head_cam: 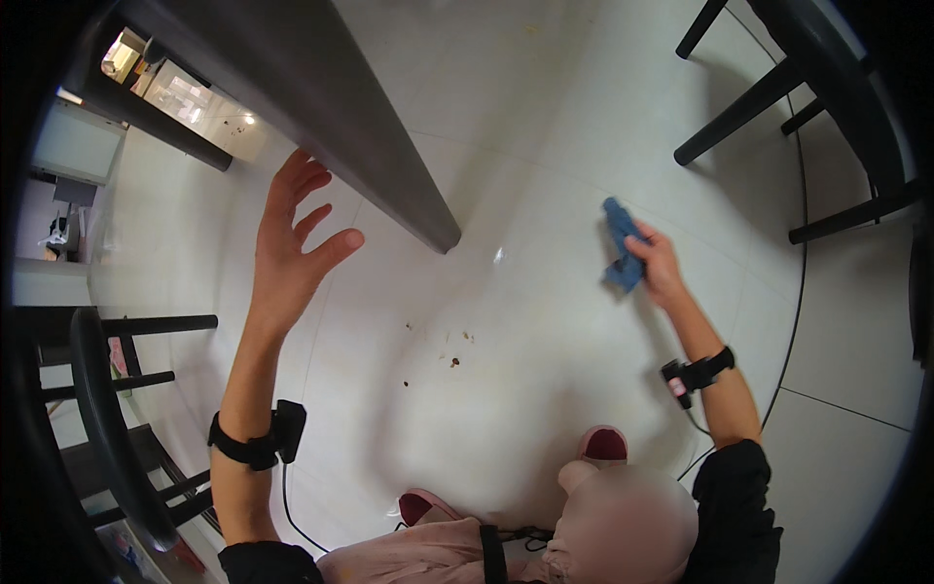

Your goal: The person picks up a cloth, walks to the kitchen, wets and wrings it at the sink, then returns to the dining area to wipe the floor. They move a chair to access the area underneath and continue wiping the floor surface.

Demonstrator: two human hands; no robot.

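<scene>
My right hand (656, 260) grips a crumpled blue cloth (624, 248) at the right, over the pale tiled floor (554, 314). To the left, my left hand (290, 226) is raised beside a thick dark table leg (394, 160), with thumb and fingers apart and nothing in it. Its fingertips partly pass behind the leg's edge, so whether they touch it I cannot tell. Small brown crumbs (455, 362) and smears lie on the floor between my two arms, below the foot of the leg.
Black chair legs (737, 109) stand at the upper right. Another black chair (109, 431) is at the lower left. My pink slippers (603, 444) rest on the floor near the bottom. Cables (288, 504) run from black bands on my forearms. More specks (235, 125) lie at the upper left.
</scene>
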